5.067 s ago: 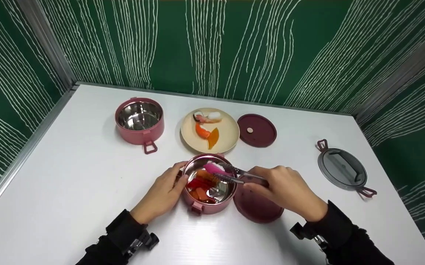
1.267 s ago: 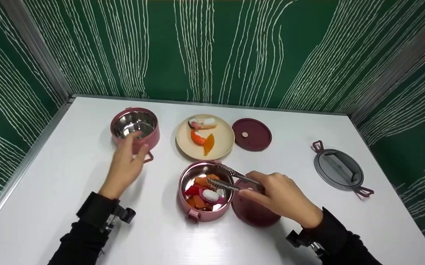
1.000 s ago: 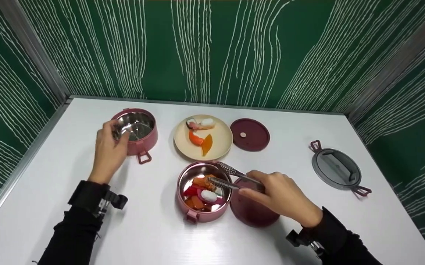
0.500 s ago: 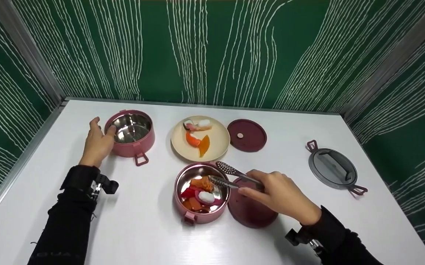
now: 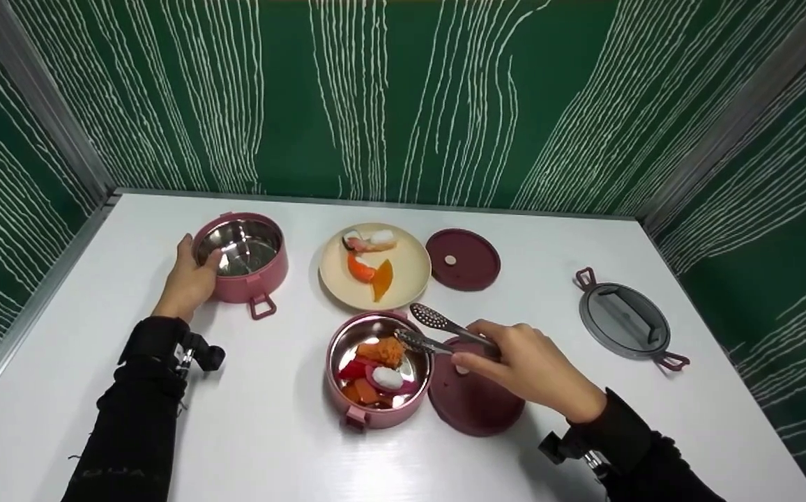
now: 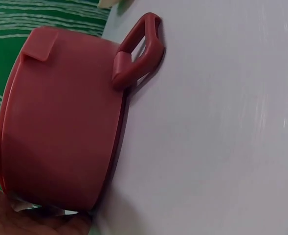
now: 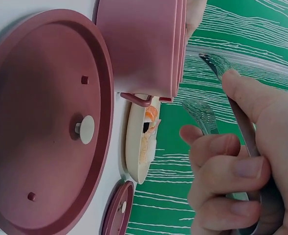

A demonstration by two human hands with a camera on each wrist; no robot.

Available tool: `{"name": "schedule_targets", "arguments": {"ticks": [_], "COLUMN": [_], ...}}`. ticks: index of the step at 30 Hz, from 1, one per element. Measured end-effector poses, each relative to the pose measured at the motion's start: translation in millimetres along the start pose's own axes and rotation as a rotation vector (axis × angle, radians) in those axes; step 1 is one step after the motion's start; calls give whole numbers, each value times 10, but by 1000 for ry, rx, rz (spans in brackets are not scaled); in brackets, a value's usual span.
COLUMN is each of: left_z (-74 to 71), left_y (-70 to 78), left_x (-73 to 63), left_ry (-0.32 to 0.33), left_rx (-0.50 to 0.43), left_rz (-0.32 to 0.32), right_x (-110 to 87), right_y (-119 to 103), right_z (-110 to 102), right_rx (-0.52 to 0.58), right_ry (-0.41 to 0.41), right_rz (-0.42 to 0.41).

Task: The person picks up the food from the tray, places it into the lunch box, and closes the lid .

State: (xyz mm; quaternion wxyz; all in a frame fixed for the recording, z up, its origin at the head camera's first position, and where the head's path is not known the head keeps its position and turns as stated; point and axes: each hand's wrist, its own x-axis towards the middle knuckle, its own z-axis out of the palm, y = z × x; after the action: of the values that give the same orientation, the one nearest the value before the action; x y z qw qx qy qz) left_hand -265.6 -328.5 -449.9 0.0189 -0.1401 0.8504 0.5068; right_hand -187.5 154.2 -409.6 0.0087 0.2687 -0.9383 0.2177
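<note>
Green panels with wavy white lines stand behind a white table (image 5: 263, 432), on which two pink pots are attended by a person's hands. At the far left, the left hand (image 5: 188, 282) reaches forward and grips the left pot (image 5: 253, 282), thumb hooked over the rim and fingers clamped against the outer wall. Nearer the middle, the right hand (image 5: 532, 366) points inward with its fingers curled round metal tongs (image 5: 431, 319); the arms of the tongs are apart, one tip above the interior of the near pot (image 5: 390, 417), the other by its rim. Coloured food pieces (image 5: 382, 352) lie inside this pot; some overlap and are hard to identify. Behind it sits a cream plate (image 5: 410, 261). Right hand and tongs partly cover the near dark-red lid (image 5: 476, 404). Most of the left fingers are hidden behind the pot in the head view, and the left wrist view crops that hand at its lower left corner. Both sleeves (image 5: 124, 432) run out of the head view at its lower edge.
</note>
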Motion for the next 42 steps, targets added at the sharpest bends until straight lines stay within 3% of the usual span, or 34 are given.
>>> {"name": "schedule_targets", "arguments": {"ticks": [14,24,42], "left_z": [30,86,230], "left_y": [-41,-62,-81], "left_x": [-62,-195,-469], "left_ry": [-48,-77,-129], "left_rx": [-13,40,76], "left_rz": [74,146,196], "right_x": [97,204,503], "right_y": [44,107,133], "right_z": [-35,-48,-117], "right_rx": [13,-19,-37], "right_ry": [15,15,-14], "right_rz": [34,43,77]}}
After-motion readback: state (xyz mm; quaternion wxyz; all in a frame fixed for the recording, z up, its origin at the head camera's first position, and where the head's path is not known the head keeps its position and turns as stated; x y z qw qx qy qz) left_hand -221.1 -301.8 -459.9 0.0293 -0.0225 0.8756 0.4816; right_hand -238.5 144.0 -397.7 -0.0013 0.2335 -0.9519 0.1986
